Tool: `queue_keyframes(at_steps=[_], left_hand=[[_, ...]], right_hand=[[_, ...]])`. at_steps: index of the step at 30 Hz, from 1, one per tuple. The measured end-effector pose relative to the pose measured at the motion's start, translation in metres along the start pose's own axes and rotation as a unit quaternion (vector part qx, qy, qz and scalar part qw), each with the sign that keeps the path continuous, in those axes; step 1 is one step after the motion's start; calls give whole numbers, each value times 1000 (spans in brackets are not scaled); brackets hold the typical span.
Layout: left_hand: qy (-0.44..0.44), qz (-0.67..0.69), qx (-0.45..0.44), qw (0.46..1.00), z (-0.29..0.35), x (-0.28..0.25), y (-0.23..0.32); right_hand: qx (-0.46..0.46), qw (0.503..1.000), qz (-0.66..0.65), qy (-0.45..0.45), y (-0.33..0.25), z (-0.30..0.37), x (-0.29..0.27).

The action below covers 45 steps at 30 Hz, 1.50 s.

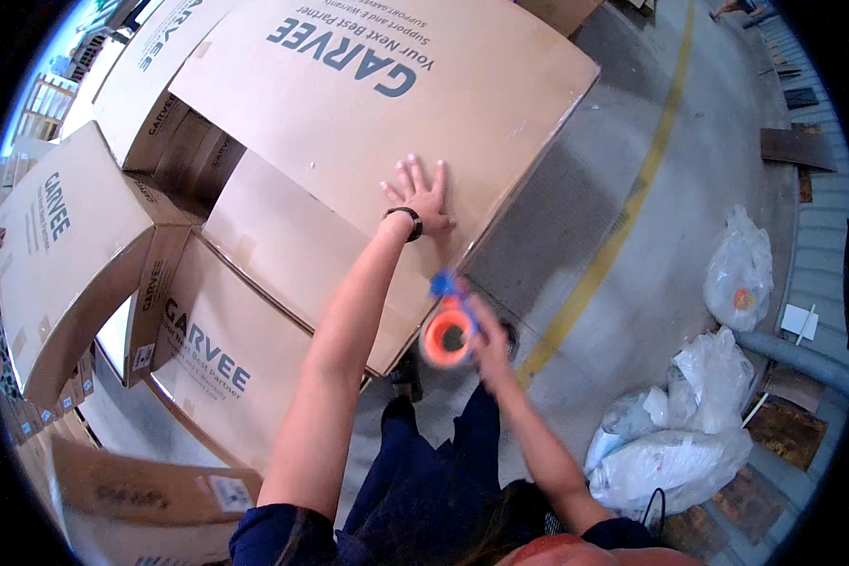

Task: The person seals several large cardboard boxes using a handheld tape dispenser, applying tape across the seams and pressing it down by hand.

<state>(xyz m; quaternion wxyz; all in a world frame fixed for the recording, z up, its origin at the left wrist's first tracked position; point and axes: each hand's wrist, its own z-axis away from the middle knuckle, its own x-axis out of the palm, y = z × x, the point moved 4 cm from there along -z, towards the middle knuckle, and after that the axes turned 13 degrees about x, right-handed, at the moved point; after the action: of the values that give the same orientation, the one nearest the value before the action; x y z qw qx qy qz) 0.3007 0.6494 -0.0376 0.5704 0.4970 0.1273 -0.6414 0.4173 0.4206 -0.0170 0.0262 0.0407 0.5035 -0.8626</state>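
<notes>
My left hand (419, 201) lies flat with its fingers spread on top of a large brown cardboard box (500, 104); a dark band circles that wrist. Just off the box's near right corner, my right hand (486, 340) grips a tape dispenser (455, 300) with blue parts and an orange ring-shaped roll. Motion blurs the dispenser and that hand a little. Whether the dispenser touches the box edge I cannot tell. Another cardboard surface (292, 226) spreads under my left forearm, beside the large box.
More big cardboard boxes (75, 236) crowd the left, some tilted. A yellow line (623, 231) runs along the grey floor at right. Beyond it sit clear plastic bags (674, 467), a long pipe (802, 360) and flat brown pieces (797, 149) by the wall.
</notes>
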Motion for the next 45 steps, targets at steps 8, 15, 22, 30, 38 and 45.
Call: queue_keyframes(at_steps=[8, 15, 22, 30, 38, 45], left_hand=[[50, -25, 106, 993, 9, 25, -3], [33, -57, 87, 994, 2, 30, 2], [-21, -78, 81, 993, 4, -17, 10], [27, 3, 79, 997, 1, 22, -44], [367, 263, 420, 787, 197, -371, 282], [233, -48, 873, 426, 299, -486, 486]], right_hand=[[15, 979, 11, 201, 31, -55, 125], [110, 970, 117, 180, 8, -115, 156], [-25, 970, 232, 75, 16, -23, 133], [152, 975, 157, 28, -26, 104, -39], [88, 816, -567, -67, -114, 116, -266], [-57, 690, -714, -104, -246, 114, -360]])
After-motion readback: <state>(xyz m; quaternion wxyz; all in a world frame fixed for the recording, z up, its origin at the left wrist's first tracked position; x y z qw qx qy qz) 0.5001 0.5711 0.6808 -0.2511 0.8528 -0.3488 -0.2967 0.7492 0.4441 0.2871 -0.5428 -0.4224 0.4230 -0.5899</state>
